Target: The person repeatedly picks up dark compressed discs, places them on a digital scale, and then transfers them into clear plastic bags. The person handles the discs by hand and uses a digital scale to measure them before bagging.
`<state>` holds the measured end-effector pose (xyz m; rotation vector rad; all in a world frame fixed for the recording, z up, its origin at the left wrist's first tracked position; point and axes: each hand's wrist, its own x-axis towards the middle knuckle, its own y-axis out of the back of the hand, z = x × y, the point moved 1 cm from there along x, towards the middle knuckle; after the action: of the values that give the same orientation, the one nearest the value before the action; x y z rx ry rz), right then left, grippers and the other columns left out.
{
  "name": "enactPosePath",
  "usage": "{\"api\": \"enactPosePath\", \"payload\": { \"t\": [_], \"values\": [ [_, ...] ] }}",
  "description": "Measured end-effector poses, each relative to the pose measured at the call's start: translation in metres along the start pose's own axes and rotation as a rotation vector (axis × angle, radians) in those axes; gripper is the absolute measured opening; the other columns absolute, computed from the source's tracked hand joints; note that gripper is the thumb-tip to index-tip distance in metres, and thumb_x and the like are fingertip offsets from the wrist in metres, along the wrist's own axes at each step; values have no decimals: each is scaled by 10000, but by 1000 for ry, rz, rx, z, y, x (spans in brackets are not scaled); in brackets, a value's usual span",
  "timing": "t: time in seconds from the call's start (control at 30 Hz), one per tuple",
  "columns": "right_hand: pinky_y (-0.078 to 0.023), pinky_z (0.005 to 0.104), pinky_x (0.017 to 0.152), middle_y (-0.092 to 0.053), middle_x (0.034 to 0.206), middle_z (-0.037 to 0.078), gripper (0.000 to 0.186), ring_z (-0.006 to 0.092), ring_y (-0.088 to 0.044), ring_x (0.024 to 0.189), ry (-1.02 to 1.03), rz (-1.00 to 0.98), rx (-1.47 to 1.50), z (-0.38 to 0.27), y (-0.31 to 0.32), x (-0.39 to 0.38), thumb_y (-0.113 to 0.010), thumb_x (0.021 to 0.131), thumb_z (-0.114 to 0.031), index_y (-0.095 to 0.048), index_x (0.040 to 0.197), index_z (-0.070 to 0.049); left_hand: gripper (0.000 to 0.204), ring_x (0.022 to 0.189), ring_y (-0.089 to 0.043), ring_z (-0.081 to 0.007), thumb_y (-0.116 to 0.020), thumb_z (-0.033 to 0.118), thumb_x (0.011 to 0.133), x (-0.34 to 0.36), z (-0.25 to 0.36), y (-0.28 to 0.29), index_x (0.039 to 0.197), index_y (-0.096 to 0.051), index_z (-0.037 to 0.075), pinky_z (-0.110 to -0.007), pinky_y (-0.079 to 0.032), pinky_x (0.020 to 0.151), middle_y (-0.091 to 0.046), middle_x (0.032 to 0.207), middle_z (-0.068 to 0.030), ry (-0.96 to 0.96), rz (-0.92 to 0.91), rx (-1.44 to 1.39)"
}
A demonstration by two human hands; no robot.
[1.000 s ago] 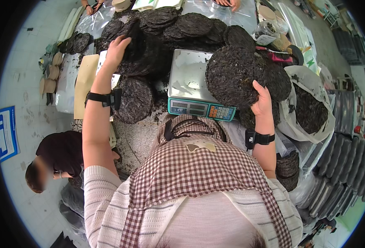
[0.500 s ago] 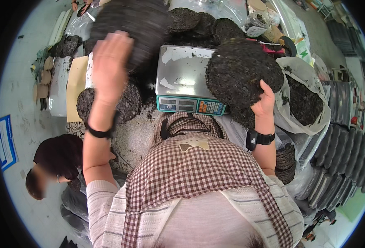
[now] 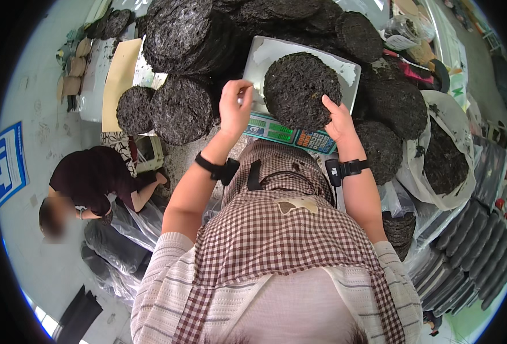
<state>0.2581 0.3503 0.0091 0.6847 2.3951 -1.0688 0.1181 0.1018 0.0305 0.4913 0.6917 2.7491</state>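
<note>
A round, dark dried seaweed cake (image 3: pixel 299 86) lies over the silver pan of the digital scale (image 3: pixel 346 75). My right hand (image 3: pixel 339 120) grips its lower right edge, with the thumb on top and the other fingers mostly hidden underneath. Close to the pan's left side, my left hand (image 3: pixel 235 108) is closed with its fingers curled in. A small pale spot shows by those fingertips, too small to name. Green digits glow on the scale's front panel (image 3: pixel 270 129).
Tall stacks of seaweed cakes (image 3: pixel 179 34) stand behind and left of the scale. More cakes (image 3: pixel 392 108) lie to the right, beside an open plastic bag (image 3: pixel 463 172) of loose dark seaweed. Another person (image 3: pixel 96 178) bends down at the left. Black padded bundles (image 3: pixel 465 229) are piled at the lower right.
My right hand has brought the seaweed cake leftward over the scale pan. My left hand has left the blurred dark stack and come down beside the scale, its fingers now curled. The view has shifted.
</note>
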Motion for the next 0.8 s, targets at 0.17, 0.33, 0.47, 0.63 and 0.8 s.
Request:
{"api": "enactPosePath", "payload": {
  "t": [0.17,0.33,0.47,0.63,0.8],
  "values": [
    [-550,456,1054,-618,1399,156,501,274,-632,1254,-23,115,-139,-5,-10,1,-696,1028,-177,-525,1451,28,153,939,-685,-352,-765,136,886,18,-9,-40,1024,-755,68,-437,-563,846,-724,999,-111,-147,-130,195],
    [-531,458,1075,-575,1449,142,585,278,-598,1299,-18,129,-167,-12,-20,-8,-717,1018,-170,-456,1511,6,102,900,-702,-332,-761,125,890,30,-14,-52,965,-763,56,-423,-572,805,-727,937,-110,-104,-152,278],
    [-533,455,1073,-554,1468,135,638,270,-588,1310,-57,8,-90,-3,6,13,-732,1009,-158,-418,1541,-1,107,937,-693,-359,-749,143,875,54,-11,-49,944,-754,62,-445,-570,822,-725,955,-126,-97,-405,344],
    [-543,444,1046,-533,1475,158,645,284,-590,1299,-55,192,-205,1,2,17,-728,1007,-154,-399,1532,24,98,832,-674,-359,-672,26,909,77,-2,-24,1000,-641,10,-429,-554,757,-680,929,-179,-70,-31,149],
    [-533,454,987,-597,1372,149,547,251,-614,1208,24,131,-201,8,9,20,-732,1009,-187,-461,1443,9,172,931,-704,-356,-678,48,932,43,71,-96,1102,-702,51,-429,-577,822,-707,1019,-150,-315,-285,-92]
  ]
}}
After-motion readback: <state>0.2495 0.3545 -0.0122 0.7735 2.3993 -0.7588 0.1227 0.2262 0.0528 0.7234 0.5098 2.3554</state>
